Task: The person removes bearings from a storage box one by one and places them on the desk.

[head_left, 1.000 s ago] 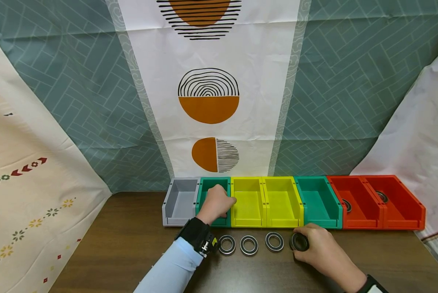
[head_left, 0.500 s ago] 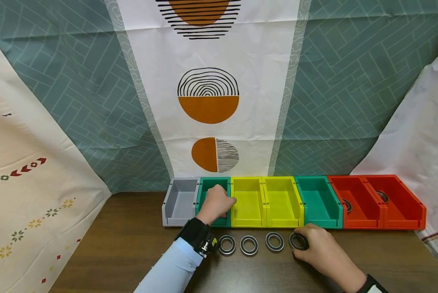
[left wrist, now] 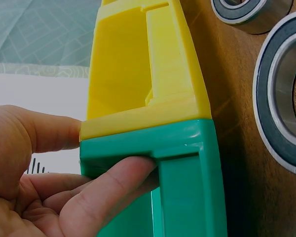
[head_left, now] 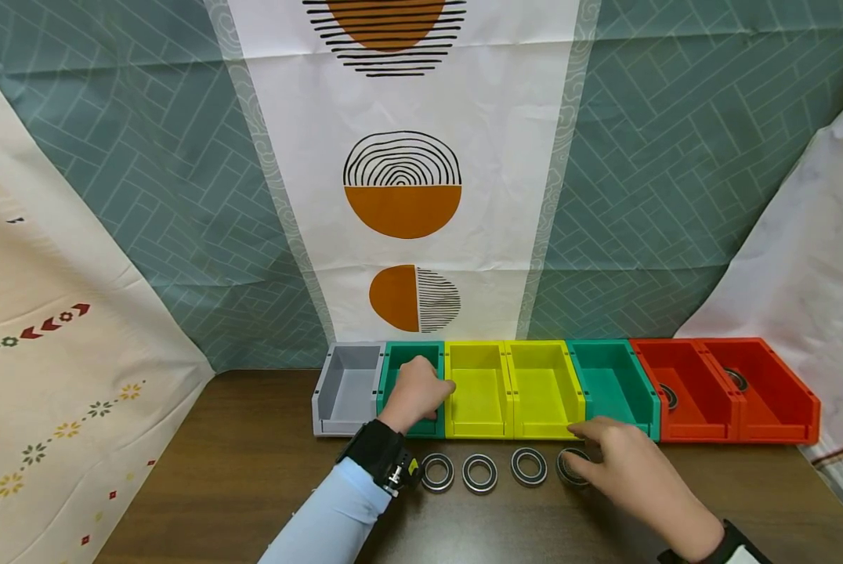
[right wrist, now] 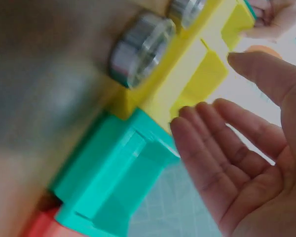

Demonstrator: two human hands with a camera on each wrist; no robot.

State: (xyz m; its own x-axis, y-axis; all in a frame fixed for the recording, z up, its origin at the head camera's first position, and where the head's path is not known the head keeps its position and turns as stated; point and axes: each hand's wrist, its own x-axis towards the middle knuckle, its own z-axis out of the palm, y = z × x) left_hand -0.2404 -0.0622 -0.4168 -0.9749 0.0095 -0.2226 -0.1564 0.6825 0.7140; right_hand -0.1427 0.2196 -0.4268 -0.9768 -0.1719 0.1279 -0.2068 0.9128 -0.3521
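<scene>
In the head view my left hand (head_left: 417,388) reaches over the left green bin (head_left: 432,429). The left wrist view shows it pinching the adjoining side walls, thumb at the yellow bin (left wrist: 148,118) and fingers inside the green bin (left wrist: 187,197). My right hand (head_left: 622,462) hovers in front of the right green bin (head_left: 626,431), fingers spread and holding nothing. Under its thumb, partly hidden, a ball bearing (head_left: 563,468) lies on the table. It ends a row with three more: a left bearing (head_left: 425,472), a second bearing (head_left: 467,473) and a third bearing (head_left: 516,465).
A grey bin (head_left: 337,427) starts the bin row on the left, and two yellow bins stand mid-row. Rightmost are two red bins, the inner red bin (head_left: 700,432) with a bearing (head_left: 670,395) and the outer red bin (head_left: 781,432) with another bearing (head_left: 736,380). Patterned cloth (head_left: 626,196) hangs behind.
My right hand has let go of the rightmost bearing, opened and moved slightly up and right. That bearing stays on the table. My left hand has not moved.
</scene>
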